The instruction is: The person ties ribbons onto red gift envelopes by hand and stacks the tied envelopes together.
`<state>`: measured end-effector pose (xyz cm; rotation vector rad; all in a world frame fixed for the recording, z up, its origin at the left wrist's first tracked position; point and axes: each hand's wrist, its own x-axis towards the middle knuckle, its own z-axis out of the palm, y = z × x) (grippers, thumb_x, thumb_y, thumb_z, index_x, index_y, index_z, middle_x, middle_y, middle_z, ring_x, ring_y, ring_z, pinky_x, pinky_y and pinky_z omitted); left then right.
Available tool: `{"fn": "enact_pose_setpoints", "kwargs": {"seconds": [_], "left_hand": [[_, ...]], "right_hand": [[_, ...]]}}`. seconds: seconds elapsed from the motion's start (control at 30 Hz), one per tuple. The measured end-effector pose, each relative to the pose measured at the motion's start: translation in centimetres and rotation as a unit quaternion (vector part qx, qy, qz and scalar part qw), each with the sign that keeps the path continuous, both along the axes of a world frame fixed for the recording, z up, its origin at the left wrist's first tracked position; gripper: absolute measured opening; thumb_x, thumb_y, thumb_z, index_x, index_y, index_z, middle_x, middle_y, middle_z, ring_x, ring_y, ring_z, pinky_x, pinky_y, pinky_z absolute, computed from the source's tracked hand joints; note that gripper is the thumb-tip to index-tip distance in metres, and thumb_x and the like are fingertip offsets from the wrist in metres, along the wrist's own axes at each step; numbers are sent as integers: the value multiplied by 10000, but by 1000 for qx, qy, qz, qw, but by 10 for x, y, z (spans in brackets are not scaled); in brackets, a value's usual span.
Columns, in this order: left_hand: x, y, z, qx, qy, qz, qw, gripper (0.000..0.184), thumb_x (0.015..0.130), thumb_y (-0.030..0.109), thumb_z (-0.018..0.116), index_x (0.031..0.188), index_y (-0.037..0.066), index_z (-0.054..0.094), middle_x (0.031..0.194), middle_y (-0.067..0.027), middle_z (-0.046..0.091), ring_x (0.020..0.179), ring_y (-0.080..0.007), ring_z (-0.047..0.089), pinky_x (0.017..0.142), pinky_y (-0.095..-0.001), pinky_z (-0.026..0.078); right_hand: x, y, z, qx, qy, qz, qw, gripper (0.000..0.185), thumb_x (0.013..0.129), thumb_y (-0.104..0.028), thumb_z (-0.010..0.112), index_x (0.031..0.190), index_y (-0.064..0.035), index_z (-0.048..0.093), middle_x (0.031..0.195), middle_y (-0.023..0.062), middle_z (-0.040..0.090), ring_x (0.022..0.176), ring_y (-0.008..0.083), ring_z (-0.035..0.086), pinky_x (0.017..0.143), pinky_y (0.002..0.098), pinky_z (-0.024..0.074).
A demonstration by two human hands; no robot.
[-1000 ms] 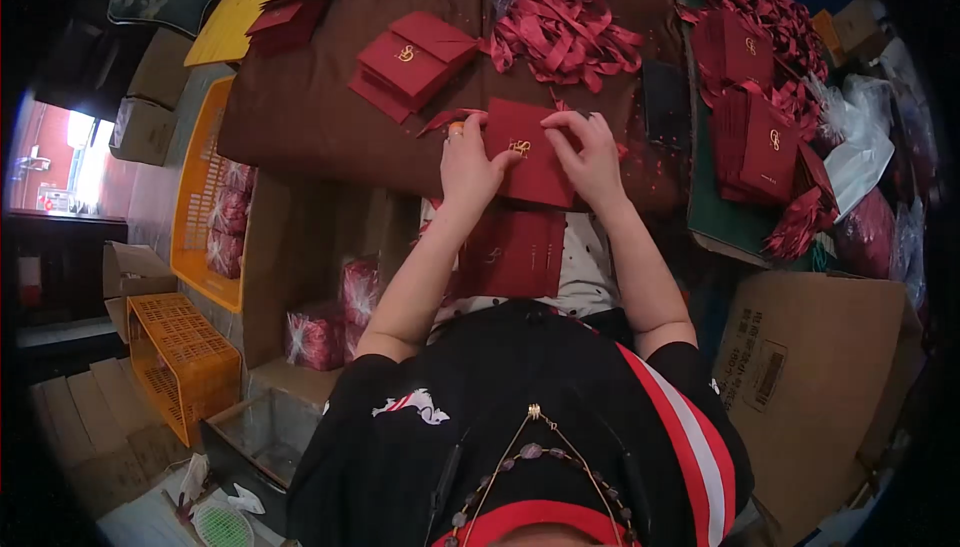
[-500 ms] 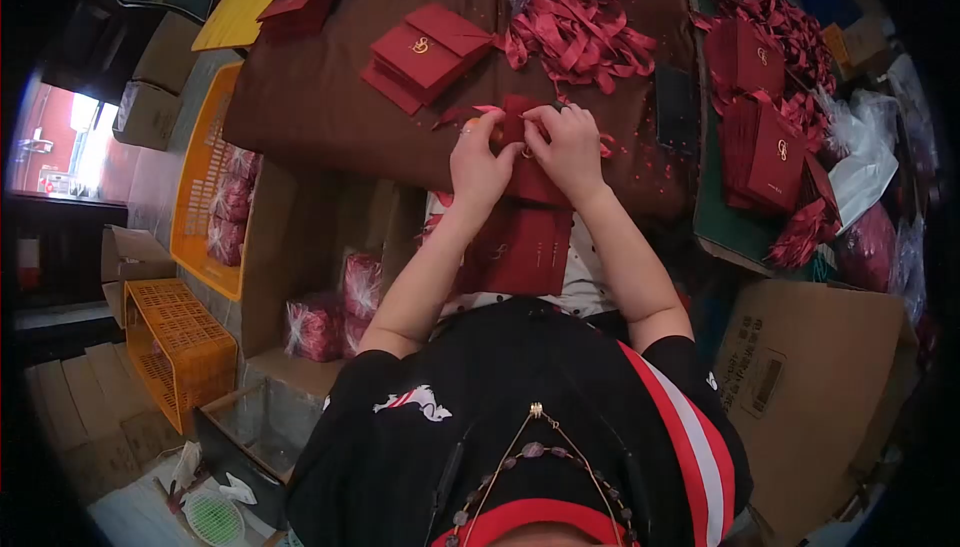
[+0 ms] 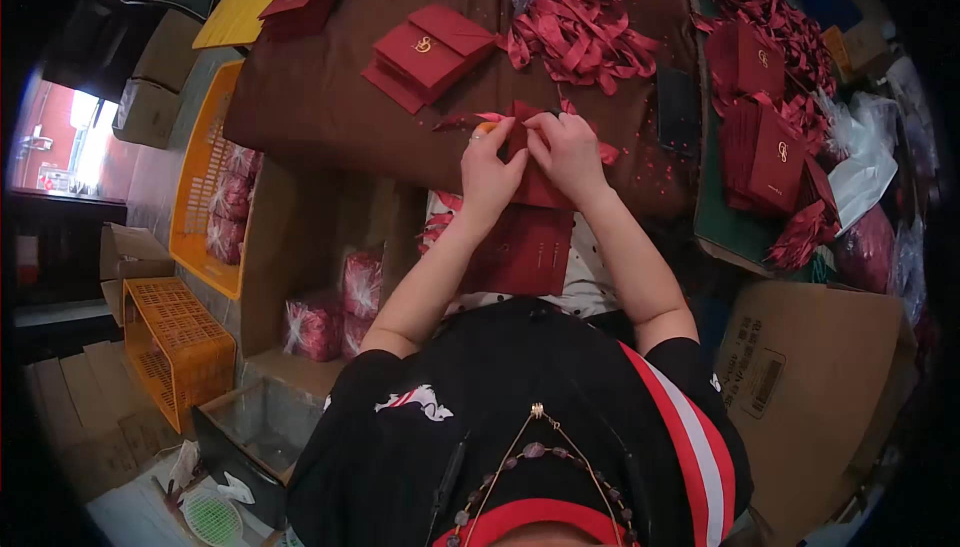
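Observation:
A dark red paper bag (image 3: 540, 189) lies at the near table edge under my hands. My left hand (image 3: 492, 172) is closed in a pinch at its upper part, on what looks like a red ribbon (image 3: 462, 121) that trails out to the left. An orange spot shows by the left fingers. Close beside it, my right hand (image 3: 570, 155) also pinches, its fingertips nearly meeting the left ones; more ribbon sticks out past it. The exact grip is partly hidden by the fingers. Across my lap lie red printed sheets or bags (image 3: 515, 252).
Stacked red bags (image 3: 430, 52) with gold lettering and a pile of ribbons (image 3: 580, 32) lie farther back on the brown cloth. A dark phone-like slab (image 3: 676, 112) is at right. More bags (image 3: 765, 152) fill a green-lined side surface. Orange crates (image 3: 180, 347) and a cardboard box (image 3: 810, 397) flank me.
My left hand has moved slightly right and up, bringing its fingertips closer to the right hand's. The right hand has barely shifted. The bag stacks stay put.

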<state>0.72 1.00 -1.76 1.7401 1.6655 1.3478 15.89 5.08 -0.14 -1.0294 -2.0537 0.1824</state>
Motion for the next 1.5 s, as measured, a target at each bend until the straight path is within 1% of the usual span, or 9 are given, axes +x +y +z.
{"fn": "enact_pose_setpoints", "kwargs": {"seconds": [0.33, 0.77, 0.9, 1.03, 1.1, 1.17, 1.23, 1.43, 1.5], "left_hand": [[-9, 7, -8, -25, 3, -55, 998, 582, 739, 129, 793, 1292, 29, 644, 1234, -203, 633, 1158, -349, 619, 979, -401, 501], [11, -8, 4, 24, 91, 25, 995, 472, 810, 97, 743, 1269, 42, 647, 1100, -198, 616, 1009, -382, 632, 867, -428, 517], [11, -9, 8, 24, 117, 17, 993, 450, 812, 85, 730, 1254, 31, 659, 1116, -201, 626, 1021, -379, 637, 873, -417, 519], [-12, 10, 3, -4, -7, -80, 997, 419, 854, 52, 648, 1272, 31, 670, 1205, -181, 646, 1022, -300, 662, 893, -367, 519], [-21, 14, 12, -210, -226, -159, 938, 419, 874, 62, 634, 1290, 25, 659, 1182, -159, 668, 1021, -272, 665, 894, -353, 517], [-24, 19, 11, -227, -250, -158, 928, 390, 883, 83, 649, 1268, 30, 677, 1150, -147, 683, 1022, -266, 668, 885, -355, 523], [-27, 26, 3, -104, 16, -134, 985, 336, 879, 95, 660, 1207, 44, 715, 1122, -154, 680, 1020, -289, 671, 868, -377, 531], [-8, 32, 1, -92, 117, -48, 988, 244, 857, 108, 685, 1086, 60, 753, 1078, -163, 668, 1029, -345, 653, 875, -421, 531], [-10, 31, 4, -64, 142, -58, 986, 214, 855, 118, 694, 1053, 61, 754, 1070, -151, 668, 1005, -339, 660, 851, -425, 537]], "right_hand": [[11, 10, -7, -72, 54, 83, 992, 101, 857, -105, 676, 944, -58, 654, 813, 129, 638, 794, 332, 630, 710, 443, 509], [-15, -11, -8, -136, 114, -78, 981, 150, 854, -153, 702, 914, -18, 683, 804, 146, 673, 720, 308, 659, 646, 409, 525], [-14, -5, -5, -216, 139, -64, 964, 152, 848, -181, 687, 903, -41, 668, 807, 135, 678, 776, 349, 666, 701, 483, 519], [-6, -2, -8, -94, 51, -100, 989, 148, 847, -210, 722, 868, -72, 672, 826, 118, 652, 828, 354, 635, 713, 481, 483], [2, 1, -6, -73, 27, -116, 990, 148, 835, -252, 751, 854, -112, 705, 816, 103, 620, 869, 323, 597, 747, 458, 459], [10, 0, -9, -134, 29, -111, 984, 146, 818, -287, 770, 857, -149, 743, 791, 91, 606, 890, 295, 570, 789, 439, 446], [9, 0, -13, -126, 27, -112, 985, 150, 805, -316, 784, 847, -173, 765, 778, 83, 594, 887, 291, 549, 803, 430, 434], [12, -1, -12, -150, 30, -89, 984, 169, 818, -318, 776, 899, -170, 762, 823, 82, 617, 916, 302, 562, 809, 434, 416], [13, -3, -14, -70, 10, -88, 994, 269, 828, -317, 767, 1044, -162, 731, 895, 82, 651, 968, 299, 579, 834, 436, 424]]}}
